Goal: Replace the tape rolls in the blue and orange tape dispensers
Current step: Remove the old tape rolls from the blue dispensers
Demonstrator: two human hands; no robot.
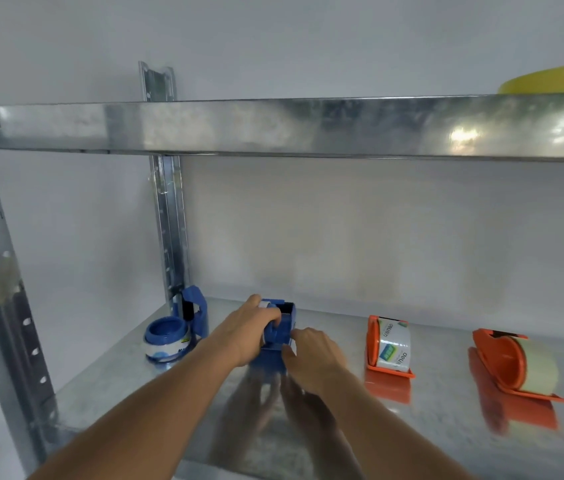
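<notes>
Two bare forearms are being extended from the near edge over the metal shelf (429, 420), converging on the blue tape dispenser (278, 332), which serves as the landmark here. The left hand (251, 329) is being wrapped over the top and left side of the blue tape dispenser, fingers curled around it in a firm grasp. The right hand (311, 348) is being pressed against the dispenser's right face, fingertips touching its lower edge; whether a part is being pinched there cannot be told.

The blue tape dispenser is being held on the shelf surface, its reflection showing just below it. To its left, near the rear upright (166, 188), a second blue dispenser frame (194, 315) is standing, with a blue-cored tape roll (167, 341) lying just beside it. To the right of the landmark, an orange dispenser (389, 344) holding a printed roll is resting well apart, and further right a second orange dispenser (515, 363) holding a pale roll is lying tilted. Above, a yellow object (554, 79) is showing over the upper shelf rail (273, 124).

The step in hand is judged to be seating or freeing the roll. It is best done with the body being steadied by the left hand while force is being applied squarely along the hub axis, so that the core is not being jammed.
</notes>
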